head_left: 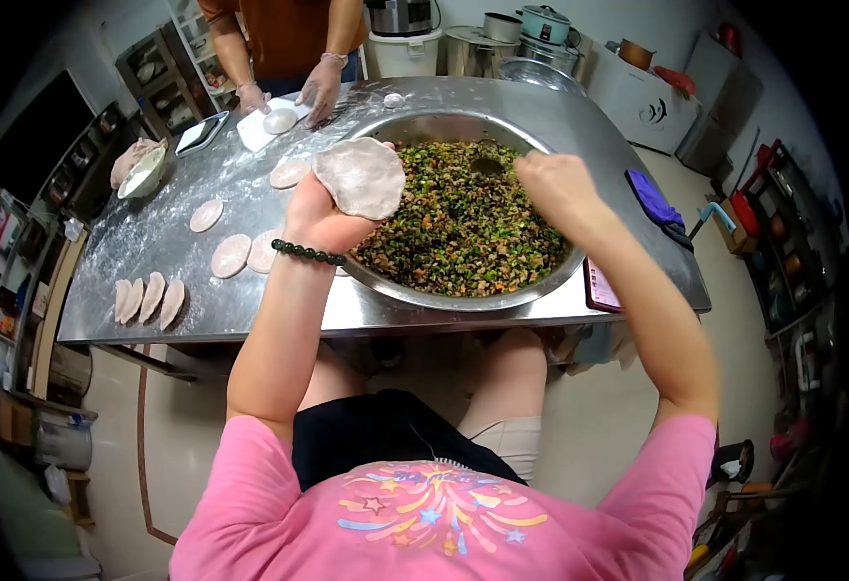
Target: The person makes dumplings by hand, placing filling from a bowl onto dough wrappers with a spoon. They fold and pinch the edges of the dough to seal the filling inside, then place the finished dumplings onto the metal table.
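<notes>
A round, flat dumpling wrapper (360, 179) lies across the upturned palm and fingers of my left hand (320, 218), at the left rim of a wide metal bowl (458, 302). Chopped filling (463, 228) of green, brown and orange bits covers the inside of the bowl. My right hand (552, 182) is closed in a fist over the bowl's right side, around the handle of a spoon (487, 166). The spoon's dark head rests in the filling; its handle is mostly hidden by my fingers.
Several flat wrappers (231, 256) and a row of folded dumplings (153, 296) lie on the floured metal table (347, 324). Across it, a co-worker's gloved hands (320, 89) handle a dough round on a white sheet (255, 133). A phone (601, 288) and purple cloth item (653, 197) sit right.
</notes>
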{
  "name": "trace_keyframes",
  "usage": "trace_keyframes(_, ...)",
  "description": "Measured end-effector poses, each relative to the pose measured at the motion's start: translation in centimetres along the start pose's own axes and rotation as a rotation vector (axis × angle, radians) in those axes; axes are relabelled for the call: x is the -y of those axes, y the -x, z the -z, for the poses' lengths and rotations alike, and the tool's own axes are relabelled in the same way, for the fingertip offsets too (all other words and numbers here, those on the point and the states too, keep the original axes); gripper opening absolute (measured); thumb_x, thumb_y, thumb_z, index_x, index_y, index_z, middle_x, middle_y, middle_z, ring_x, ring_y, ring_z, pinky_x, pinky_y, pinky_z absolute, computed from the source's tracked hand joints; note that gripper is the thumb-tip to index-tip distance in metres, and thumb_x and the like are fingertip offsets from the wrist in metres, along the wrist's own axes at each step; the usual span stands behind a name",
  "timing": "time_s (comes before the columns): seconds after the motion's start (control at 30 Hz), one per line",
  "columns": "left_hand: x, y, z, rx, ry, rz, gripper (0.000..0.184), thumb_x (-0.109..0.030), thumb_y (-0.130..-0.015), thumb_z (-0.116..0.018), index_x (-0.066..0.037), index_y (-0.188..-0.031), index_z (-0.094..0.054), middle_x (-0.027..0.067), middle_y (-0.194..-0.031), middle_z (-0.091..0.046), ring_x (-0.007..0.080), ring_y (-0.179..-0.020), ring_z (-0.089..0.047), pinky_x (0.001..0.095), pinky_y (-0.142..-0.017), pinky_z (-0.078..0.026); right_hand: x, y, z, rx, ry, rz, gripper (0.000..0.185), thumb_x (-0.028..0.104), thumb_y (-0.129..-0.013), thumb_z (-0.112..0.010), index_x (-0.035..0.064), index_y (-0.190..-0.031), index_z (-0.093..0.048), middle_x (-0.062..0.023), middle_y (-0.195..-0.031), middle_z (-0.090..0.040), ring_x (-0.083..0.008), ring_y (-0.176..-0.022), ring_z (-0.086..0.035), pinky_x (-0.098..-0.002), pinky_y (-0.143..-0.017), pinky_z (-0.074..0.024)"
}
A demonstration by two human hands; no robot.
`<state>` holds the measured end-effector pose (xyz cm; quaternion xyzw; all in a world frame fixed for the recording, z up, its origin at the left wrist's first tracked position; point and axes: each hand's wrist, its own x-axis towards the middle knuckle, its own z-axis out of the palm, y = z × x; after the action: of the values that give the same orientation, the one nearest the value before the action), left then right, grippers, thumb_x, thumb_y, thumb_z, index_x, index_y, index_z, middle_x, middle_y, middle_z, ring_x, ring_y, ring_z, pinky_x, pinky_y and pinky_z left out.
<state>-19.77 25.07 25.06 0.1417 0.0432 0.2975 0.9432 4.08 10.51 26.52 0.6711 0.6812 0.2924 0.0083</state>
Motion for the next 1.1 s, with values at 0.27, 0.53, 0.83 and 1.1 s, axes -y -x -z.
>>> trace_keyframes(0.27, 0.5, 0.4, -0.4, -0.165, -0.094, -0.056, 0.039, -0.019, -0.095, -0.029, 0.006, -0.121, -0.042, 0.0208, -0.126, -0.046, 0.0331, -0.115, -0.047, 0.0455, -0.101, -0.036, 0.2, 0.1, -2.4, 0.481, -0.709, -0.313, 0.023, 0.020, -0.073, -0.055, 0.0057, -0.085, -0.069, -0.0159, -0.080, -0.065, -0.0293, -0.076, -0.063, -0.0381, -0.071, -0.0485)
trace_keyframes(0.53, 1.5, 0.3, 1.5, -0.176, -0.104, 0.003, 0.040, -0.022, -0.095, -0.028, 0.005, -0.120, -0.044, 0.0209, -0.123, -0.048, 0.0338, -0.113, -0.049, 0.0455, -0.100, -0.037, -1.8, 0.5, -0.7, 0.568, -1.177, -0.470, 0.028, 0.012, -0.078, -0.049, -0.0026, -0.096, -0.065, -0.0008, -0.064, -0.053, -0.0075, -0.057, -0.045, -0.0234, -0.053, -0.0366)
trace_keyframes(0.83, 5.5, -1.4, -0.6, -0.108, -0.001, 0.169, 0.041, -0.023, -0.096, -0.026, 0.004, -0.122, -0.042, 0.0211, -0.126, -0.045, 0.0336, -0.117, -0.045, 0.0482, -0.101, -0.034, -1.3, -0.5, 1.9, 0.245, -1.354, -0.385, 0.030, 0.013, -0.082, -0.049, -0.0004, -0.107, -0.062, 0.0032, -0.065, -0.050, -0.0057, -0.058, -0.044, -0.0197, -0.053, -0.0362)
trace_keyframes(1.1, 4.5, -3.4, -0.6, -0.013, 0.043, 0.178, 0.042, -0.021, -0.097, -0.021, 0.005, -0.125, -0.037, 0.0225, -0.127, -0.043, 0.0376, -0.115, -0.044, 0.0520, -0.100, -0.036, 1.4, 1.4, -0.1, -0.109, -1.043, -0.031, 0.037, 0.003, -0.085, -0.049, 0.0138, -0.119, -0.056, -0.0055, -0.078, -0.048, -0.0147, -0.074, -0.049, -0.0253, -0.071, -0.0403)
